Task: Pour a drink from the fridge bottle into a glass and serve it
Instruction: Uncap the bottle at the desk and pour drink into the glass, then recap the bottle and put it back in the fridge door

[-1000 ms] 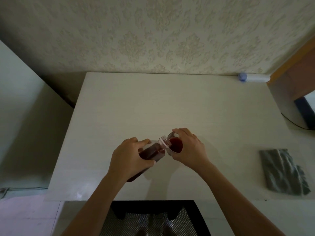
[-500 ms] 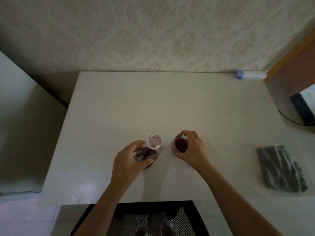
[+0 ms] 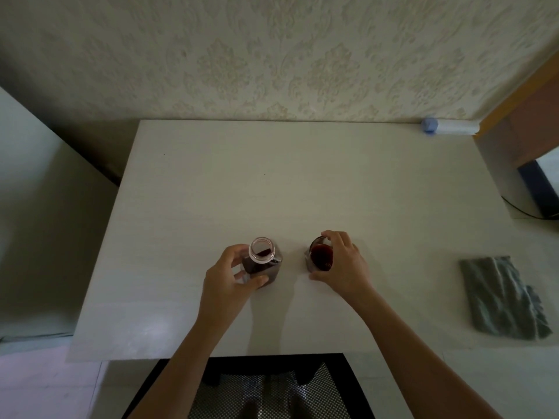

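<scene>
A clear, square-shouldered bottle [image 3: 262, 259] with dark red drink stands upright on the white table [image 3: 302, 182], its neck open and uncapped. My left hand [image 3: 228, 275] wraps its left side. A short way to the right stands a small glass [image 3: 320, 257] holding dark red drink. My right hand [image 3: 344, 261] curls around the glass from the right, fingers over its far rim. A gap of bare tabletop separates bottle and glass.
A grey folded cloth [image 3: 503, 297] lies at the table's right side. A white roll with a blue end [image 3: 447, 127] rests against the wall at the back right. A dark mesh chair seat [image 3: 257, 388] sits below the near table edge.
The bottle went from tilted over the glass to upright on the table. It now stands apart from the glass, to its left. Both hands keep their hold.
</scene>
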`<state>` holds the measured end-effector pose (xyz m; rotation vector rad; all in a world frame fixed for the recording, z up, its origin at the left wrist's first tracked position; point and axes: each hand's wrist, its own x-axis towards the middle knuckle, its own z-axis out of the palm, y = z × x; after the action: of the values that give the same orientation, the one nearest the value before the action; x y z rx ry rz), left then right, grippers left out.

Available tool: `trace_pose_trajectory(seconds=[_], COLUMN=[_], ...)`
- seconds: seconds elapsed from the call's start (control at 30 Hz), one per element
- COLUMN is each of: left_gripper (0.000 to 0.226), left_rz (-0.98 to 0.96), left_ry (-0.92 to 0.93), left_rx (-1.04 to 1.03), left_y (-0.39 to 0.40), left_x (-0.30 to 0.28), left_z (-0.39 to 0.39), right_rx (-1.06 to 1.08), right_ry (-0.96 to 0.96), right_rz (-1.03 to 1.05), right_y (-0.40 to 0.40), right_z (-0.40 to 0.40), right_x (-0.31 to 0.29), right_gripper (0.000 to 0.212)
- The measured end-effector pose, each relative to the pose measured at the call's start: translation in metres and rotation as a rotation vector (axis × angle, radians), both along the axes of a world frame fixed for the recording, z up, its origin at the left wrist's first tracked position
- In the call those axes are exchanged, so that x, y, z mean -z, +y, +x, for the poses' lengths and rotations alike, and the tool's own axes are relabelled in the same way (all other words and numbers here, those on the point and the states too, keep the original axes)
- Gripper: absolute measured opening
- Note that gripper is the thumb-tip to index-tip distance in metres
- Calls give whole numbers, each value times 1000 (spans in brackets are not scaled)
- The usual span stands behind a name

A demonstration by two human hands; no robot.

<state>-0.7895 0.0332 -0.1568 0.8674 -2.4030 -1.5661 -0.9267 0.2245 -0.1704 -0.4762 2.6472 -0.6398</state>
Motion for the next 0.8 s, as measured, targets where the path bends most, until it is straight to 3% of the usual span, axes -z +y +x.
trace_pose_trajectory(seconds=[0.1, 0.23, 0.33, 0.57, 0.8], left_gripper=[58, 58, 58, 58, 57], left_rz=[13, 23, 38, -12, 8], left_ry=[1, 5, 1, -8, 12], left_rx=[5, 24, 36, 67, 54], left_y=[-1, -2, -1, 0, 2], left_x=[0, 1, -1, 0, 0], left_z=[1, 1, 1, 3, 4], right_rx=[-17, -61, -17, 77, 47], right_ry=[6, -116, -176, -163, -184], right_rz=[19, 30, 22, 290, 383], right_y=[0, 5, 21, 50, 46], right_z=[0, -4, -12, -9, 2], right_x=[-2, -5, -8, 5, 22], right_gripper=[91, 128, 136, 72, 57])
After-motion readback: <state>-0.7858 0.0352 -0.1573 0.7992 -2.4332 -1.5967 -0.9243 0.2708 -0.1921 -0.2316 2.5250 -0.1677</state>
